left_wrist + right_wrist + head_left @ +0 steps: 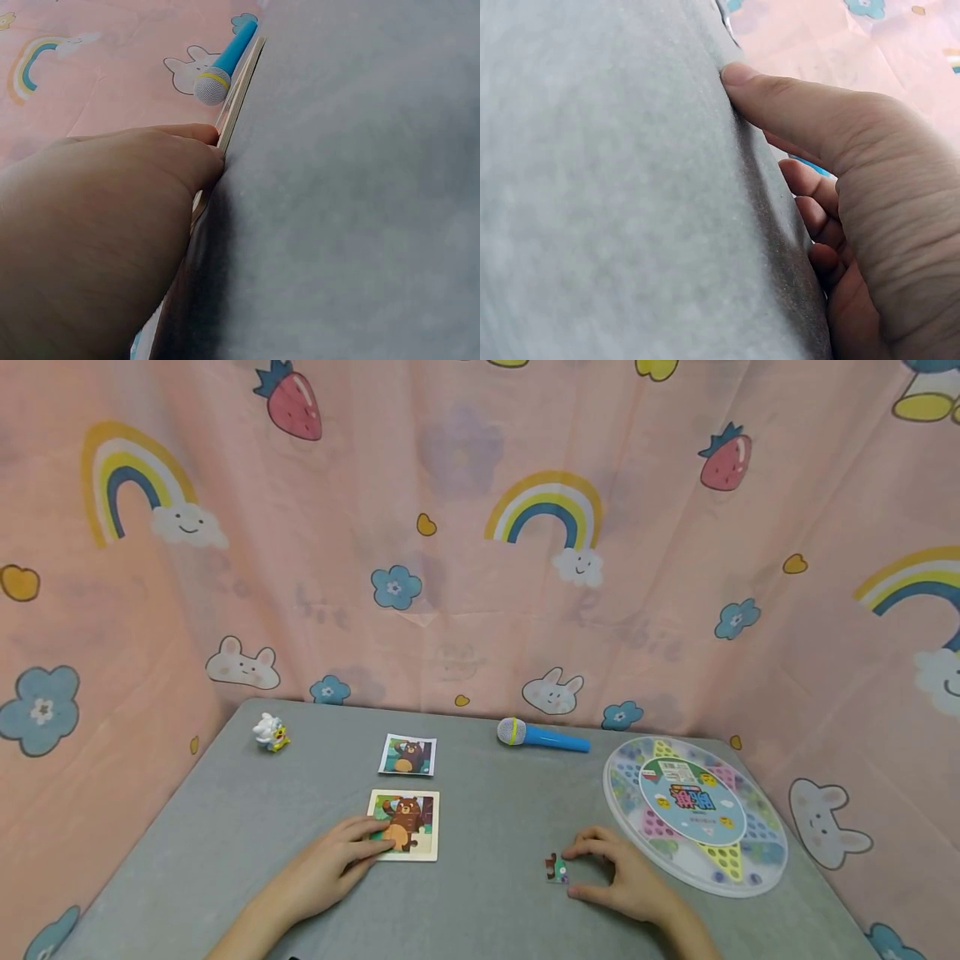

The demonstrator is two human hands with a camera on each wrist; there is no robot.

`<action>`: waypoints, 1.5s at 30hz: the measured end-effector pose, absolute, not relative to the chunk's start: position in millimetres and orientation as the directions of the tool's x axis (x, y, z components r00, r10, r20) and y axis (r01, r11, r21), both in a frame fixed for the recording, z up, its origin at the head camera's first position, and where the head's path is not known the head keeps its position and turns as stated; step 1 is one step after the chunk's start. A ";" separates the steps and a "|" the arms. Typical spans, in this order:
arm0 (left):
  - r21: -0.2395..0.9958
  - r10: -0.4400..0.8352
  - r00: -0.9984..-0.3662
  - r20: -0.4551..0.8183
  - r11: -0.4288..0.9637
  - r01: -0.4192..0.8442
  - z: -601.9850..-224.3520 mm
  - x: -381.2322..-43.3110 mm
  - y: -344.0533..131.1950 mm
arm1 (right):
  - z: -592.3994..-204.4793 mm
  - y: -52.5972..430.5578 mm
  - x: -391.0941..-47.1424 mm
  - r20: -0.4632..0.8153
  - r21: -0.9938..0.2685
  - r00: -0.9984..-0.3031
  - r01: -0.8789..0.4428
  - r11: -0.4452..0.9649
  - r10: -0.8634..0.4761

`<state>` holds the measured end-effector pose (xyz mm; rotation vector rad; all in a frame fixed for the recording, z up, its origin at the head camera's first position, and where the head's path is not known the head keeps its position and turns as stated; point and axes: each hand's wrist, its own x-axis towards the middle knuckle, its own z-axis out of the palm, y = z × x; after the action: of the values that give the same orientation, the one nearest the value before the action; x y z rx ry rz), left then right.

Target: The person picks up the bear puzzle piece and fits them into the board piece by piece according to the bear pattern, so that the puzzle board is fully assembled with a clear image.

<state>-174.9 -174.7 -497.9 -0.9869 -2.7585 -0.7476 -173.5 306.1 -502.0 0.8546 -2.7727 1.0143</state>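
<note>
My left hand (337,860) rests on the left side of a bear jigsaw puzzle (407,810) in a pale wooden frame, fingertips on its face. In the left wrist view, the puzzle's edge lies beside the thumb. A gap shows at the puzzle's lower right. My right hand (618,877) is low over the table, thumb and forefinger spread apart beside a small puzzle piece (556,868) in brown, green and purple. The forefinger is close to the piece; whether it touches is unclear. In the right wrist view, the thumb tip meets the cloth and the piece is hidden.
A bear picture card (407,755) lies behind the puzzle. A blue toy microphone (555,738) lies at the back. The round Chinese checkers board (615,793) is close to my right hand. A small white-and-yellow figurine (271,732) stands back left. Behind the grey table (480,910) hangs a pink curtain (450,635).
</note>
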 end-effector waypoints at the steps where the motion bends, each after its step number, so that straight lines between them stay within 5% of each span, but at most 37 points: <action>1: 0.410 0.564 -0.779 0.273 0.665 0.625 -497.9 -174.8 -174.6 | -501.8 305.9 -173.5 0.248 -0.573 -0.842 -0.527 0.628 -0.480; 45: 0.385 0.578 -0.738 0.348 0.629 0.675 -499.5 -175.1 -175.6 | -499.7 289.8 -169.8 0.364 -0.489 -0.833 -0.552 0.675 -0.417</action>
<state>-175.1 -175.6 -499.5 -1.0340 -2.6594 -0.7468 -169.8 289.8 -499.7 0.7833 -2.6675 0.8863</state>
